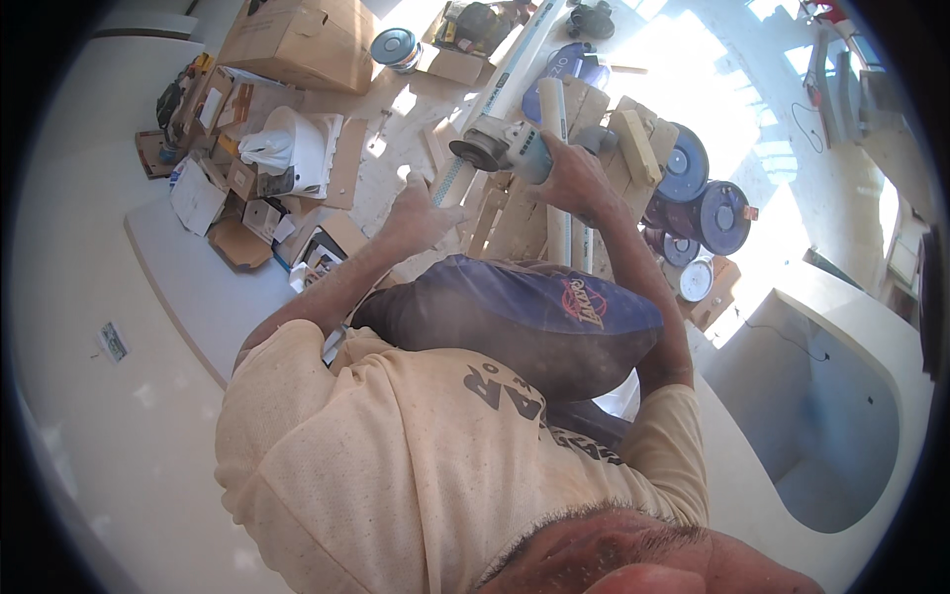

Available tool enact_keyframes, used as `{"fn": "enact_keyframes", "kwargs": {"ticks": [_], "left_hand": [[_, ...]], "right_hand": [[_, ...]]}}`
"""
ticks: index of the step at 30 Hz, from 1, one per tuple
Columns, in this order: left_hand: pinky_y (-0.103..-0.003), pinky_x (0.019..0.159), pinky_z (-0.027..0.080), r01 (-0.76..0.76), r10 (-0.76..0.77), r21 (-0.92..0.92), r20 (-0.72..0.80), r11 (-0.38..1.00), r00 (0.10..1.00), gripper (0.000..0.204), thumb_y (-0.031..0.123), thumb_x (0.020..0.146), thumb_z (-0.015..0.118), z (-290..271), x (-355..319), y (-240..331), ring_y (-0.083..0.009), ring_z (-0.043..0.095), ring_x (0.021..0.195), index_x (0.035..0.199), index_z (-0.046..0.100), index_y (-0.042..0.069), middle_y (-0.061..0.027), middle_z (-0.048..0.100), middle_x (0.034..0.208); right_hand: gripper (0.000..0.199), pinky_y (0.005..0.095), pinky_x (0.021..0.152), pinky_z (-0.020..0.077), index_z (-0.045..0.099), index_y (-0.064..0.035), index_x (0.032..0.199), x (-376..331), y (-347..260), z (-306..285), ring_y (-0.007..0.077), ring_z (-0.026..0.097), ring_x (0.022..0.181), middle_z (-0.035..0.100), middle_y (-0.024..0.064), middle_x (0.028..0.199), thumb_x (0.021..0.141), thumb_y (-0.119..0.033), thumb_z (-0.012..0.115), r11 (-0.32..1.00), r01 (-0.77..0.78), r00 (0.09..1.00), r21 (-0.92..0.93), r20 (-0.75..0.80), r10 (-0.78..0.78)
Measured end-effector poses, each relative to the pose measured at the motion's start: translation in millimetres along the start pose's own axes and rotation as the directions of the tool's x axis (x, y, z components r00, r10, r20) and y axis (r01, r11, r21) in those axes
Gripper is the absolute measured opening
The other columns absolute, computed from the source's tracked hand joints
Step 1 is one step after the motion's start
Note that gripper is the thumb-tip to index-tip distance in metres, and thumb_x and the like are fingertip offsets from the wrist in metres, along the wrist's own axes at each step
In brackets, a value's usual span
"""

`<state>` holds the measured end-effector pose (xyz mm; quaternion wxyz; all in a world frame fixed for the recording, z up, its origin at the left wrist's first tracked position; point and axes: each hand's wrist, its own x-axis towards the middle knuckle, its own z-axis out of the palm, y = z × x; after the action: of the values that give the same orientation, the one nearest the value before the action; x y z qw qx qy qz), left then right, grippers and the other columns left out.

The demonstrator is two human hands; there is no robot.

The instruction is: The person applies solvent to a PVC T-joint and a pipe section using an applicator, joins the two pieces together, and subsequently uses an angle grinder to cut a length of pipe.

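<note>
My right hand (579, 180) is wrapped around the body of an angle grinder (522, 148), whose dark round disc and guard point left. The disc is over a long white pipe (507, 71) with bluish markings, which slants up and away to the right. My left hand (421, 216) grips the near end of that pipe, thumb on one side and fingers on the other. Whether the disc touches the pipe, I cannot tell. A second pale pipe (554, 109) runs beneath my right hand, over wooden boards (515, 223).
Cardboard boxes (297, 45), a white bucket-like container (295, 148) and scraps crowd the left. Several lidded buckets (681, 163) stand on the right, near a wooden block (633, 147). A blue-lidded tin (396, 48) sits farther off. A recessed white basin (811, 436) lies at lower right.
</note>
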<state>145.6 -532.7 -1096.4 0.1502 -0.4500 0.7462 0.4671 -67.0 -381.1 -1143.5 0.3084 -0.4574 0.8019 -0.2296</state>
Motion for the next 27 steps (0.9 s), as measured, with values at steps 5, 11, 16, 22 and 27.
{"fn": "enact_keyframes", "kwargs": {"ticks": [5,11,16,22,27], "left_hand": [[-0.043,0.080,0.058,-0.053,0.062,0.115,-0.073,0.992,0.995,0.070,0.029,0.079,0.080,1,3,-7,-0.0365,0.071,0.091,0.117,0.040,-0.013,-0.0287,0.066,0.101],[-0.044,0.083,0.057,-0.057,0.072,0.151,-0.093,0.987,0.993,0.068,0.030,0.080,0.079,-9,0,-1,-0.0388,0.071,0.094,0.116,0.039,-0.012,-0.0300,0.066,0.101],[-0.045,0.083,0.057,-0.093,0.116,0.191,-0.109,0.977,0.987,0.069,0.032,0.081,0.078,-5,5,-9,-0.0406,0.071,0.092,0.116,0.037,-0.011,-0.0300,0.066,0.099],[-0.047,0.084,0.056,-0.137,0.170,0.233,-0.129,0.963,0.977,0.068,0.030,0.082,0.078,-4,7,-9,-0.0426,0.071,0.091,0.116,0.034,-0.010,-0.0307,0.066,0.099],[-0.047,0.085,0.056,-0.116,0.154,0.256,-0.133,0.960,0.979,0.067,0.029,0.082,0.078,-3,4,-5,-0.0430,0.070,0.093,0.116,0.034,-0.009,-0.0316,0.066,0.099]], "right_hand": [[0.079,0.0495,0.087,0.0538,0.053,-0.0022,0.134,-2,-4,0,0.0435,0.069,0.094,0.071,0.0256,0.096,0.065,-0.029,0.079,0.999,-0.025,1.000,0.028,0.000,0.025],[0.078,0.0507,0.087,0.0520,0.052,-0.0029,0.133,-13,3,2,0.0441,0.068,0.096,0.070,0.0261,0.099,0.065,-0.028,0.081,0.995,-0.035,0.996,0.095,-0.076,0.043],[0.078,0.0511,0.087,0.0519,0.052,-0.0034,0.134,-16,4,-2,0.0435,0.068,0.096,0.070,0.0258,0.098,0.065,-0.027,0.081,0.996,-0.062,0.996,0.067,-0.062,0.066],[0.079,0.0506,0.087,0.0525,0.052,-0.0037,0.136,-15,3,1,0.0429,0.069,0.096,0.070,0.0254,0.097,0.065,-0.026,0.079,0.995,-0.059,0.996,0.082,-0.059,0.064],[0.077,0.0503,0.087,0.0530,0.052,-0.0049,0.135,-14,0,4,0.0429,0.069,0.095,0.070,0.0251,0.098,0.066,-0.025,0.079,0.996,-0.039,0.996,0.085,-0.073,0.045]]}}
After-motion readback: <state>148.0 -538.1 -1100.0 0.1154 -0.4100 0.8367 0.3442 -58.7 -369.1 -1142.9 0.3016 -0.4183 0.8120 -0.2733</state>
